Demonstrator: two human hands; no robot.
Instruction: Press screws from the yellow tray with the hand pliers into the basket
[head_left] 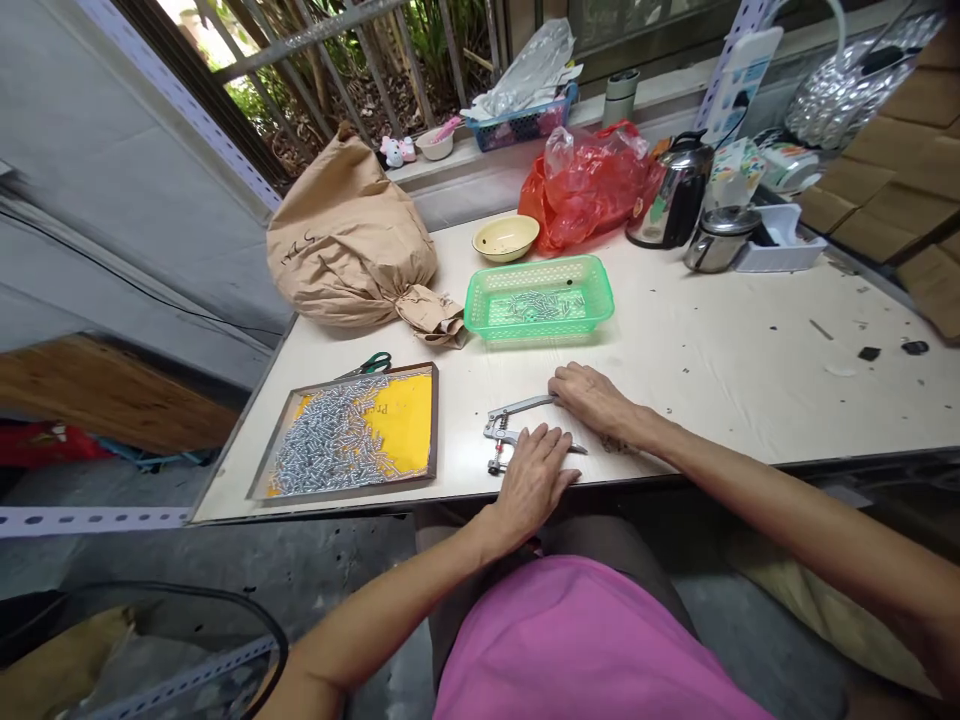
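A metal hand tool like snap-fastener pliers (517,408), with a spring and a small red part, lies on the table near its front edge. My left hand (534,465) rests palm down across its lower part, fingers stretched out, hiding some of it. At the end of the upper handle is my right hand (589,396), palm down on the table with loosely bent fingers touching the handle tip. To the left sits a shallow tray (433,420) with a yellow bottom, heaped with small silvery metal pieces (326,440). Beyond the tool, a green plastic basket (540,328) holds some similar pieces.
Green-handled scissors (377,362) lie behind the tray. Farther back are a brown paper sack (345,230), a cream bowl (505,238), a red plastic bag (585,195), a kettle (679,190) and a metal pot (720,240). Small scraps (868,353) lie at right.
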